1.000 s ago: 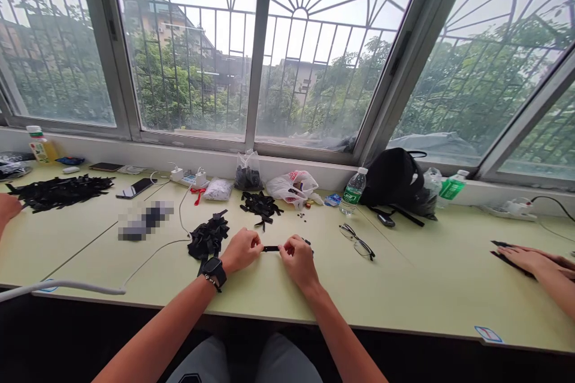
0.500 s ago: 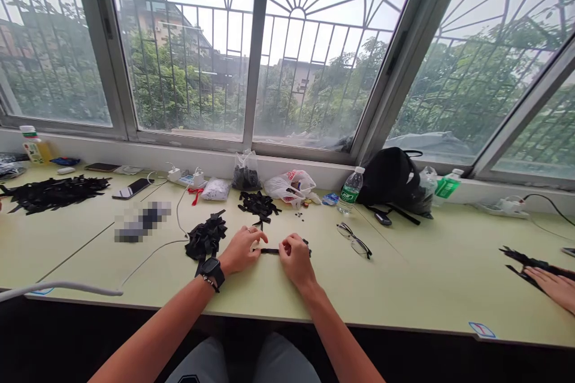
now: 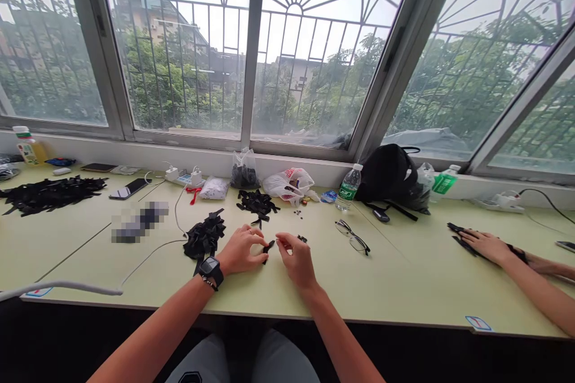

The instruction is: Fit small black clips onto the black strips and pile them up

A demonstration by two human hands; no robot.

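Observation:
A narrow black strip [image 3: 268,251] hangs tilted from the fingertips of my left hand [image 3: 240,251], which is pinched on its upper end. My right hand [image 3: 294,260] stands just right of it, fingers curled, with nothing visible in them. A small black scrap [image 3: 302,239] lies beyond my right fingers. Left of my left hand sits a heap of black strips [image 3: 204,238], and another heap [image 3: 256,202] lies farther back. A black smartwatch [image 3: 209,267] circles my left wrist.
Eyeglasses [image 3: 353,237] lie right of my hands, below a water bottle [image 3: 348,188] and a black backpack [image 3: 387,173]. A large spread of black strips [image 3: 51,194] covers the far left. A co-worker's hand [image 3: 487,246] rests on black strips at the right.
My hands have drawn apart, and the strip has swung from lying level between them to a tilted position at my left fingertips. The co-worker's hand has moved left along the table.

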